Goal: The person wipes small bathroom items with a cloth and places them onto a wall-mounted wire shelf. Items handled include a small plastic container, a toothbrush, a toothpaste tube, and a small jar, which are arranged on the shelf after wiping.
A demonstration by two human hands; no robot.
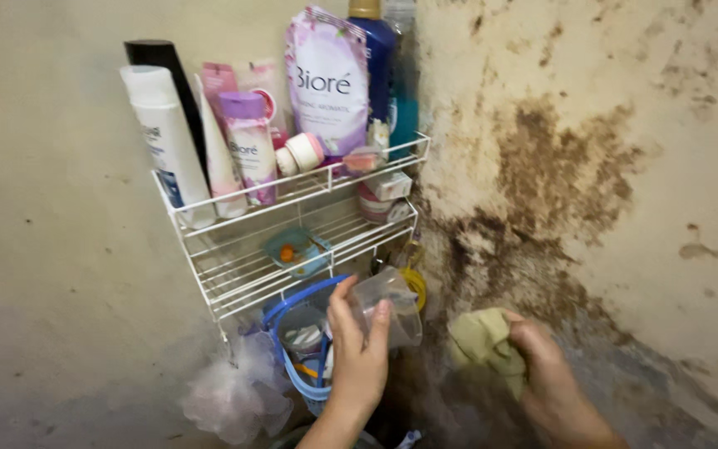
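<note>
While left hand (359, 353) pinches a clear plastic cup (388, 303) just under the white wire rack (209, 249) & right hand (542, 370) bunches a greenish cloth (484, 341), thin grip may slip; cup could knock rack, tipping bottles (247, 145).

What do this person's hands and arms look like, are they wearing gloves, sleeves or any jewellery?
Both hands are bare, with no gloves. The left hand shows short, unpainted nails, and its forearm is uncovered down to the picture's lower edge. The right hand and its wrist are also uncovered. No sleeve, ring, watch or bracelet shows on either one. The picture is slightly blurred, so finer marks cannot be made out.
</note>
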